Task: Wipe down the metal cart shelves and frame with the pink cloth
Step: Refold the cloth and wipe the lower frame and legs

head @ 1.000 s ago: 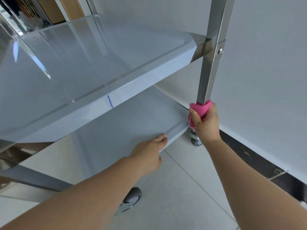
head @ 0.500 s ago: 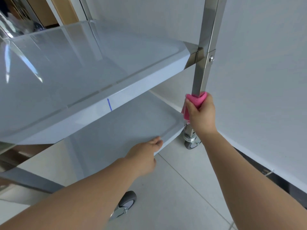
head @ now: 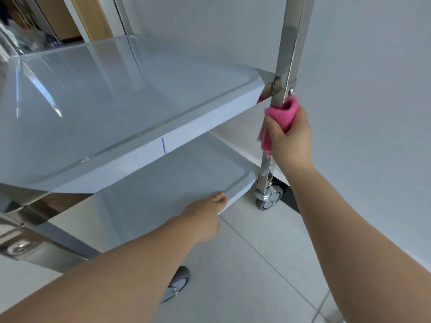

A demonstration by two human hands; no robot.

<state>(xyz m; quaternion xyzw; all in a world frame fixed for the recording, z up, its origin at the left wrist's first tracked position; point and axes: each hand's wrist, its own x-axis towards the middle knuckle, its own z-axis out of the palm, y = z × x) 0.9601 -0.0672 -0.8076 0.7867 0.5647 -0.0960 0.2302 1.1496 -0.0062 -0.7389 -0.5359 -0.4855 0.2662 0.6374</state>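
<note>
While the right hand grips the pink cloth wrapped round the steel post at right of centre, just under the bolted joint of the middle shelf, the left hand holds the front rim of the lower shelf, fingers curled beneath. Both shelves are rimmed, tray-like and glossy. Caster sits below the post on pale floor tiles. White wall at right.

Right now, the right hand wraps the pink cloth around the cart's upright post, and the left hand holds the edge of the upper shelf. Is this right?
Not quite. The head view shows the left hand holding the edge of the lower shelf. The right hand does wrap the pink cloth around the upright post.
</note>
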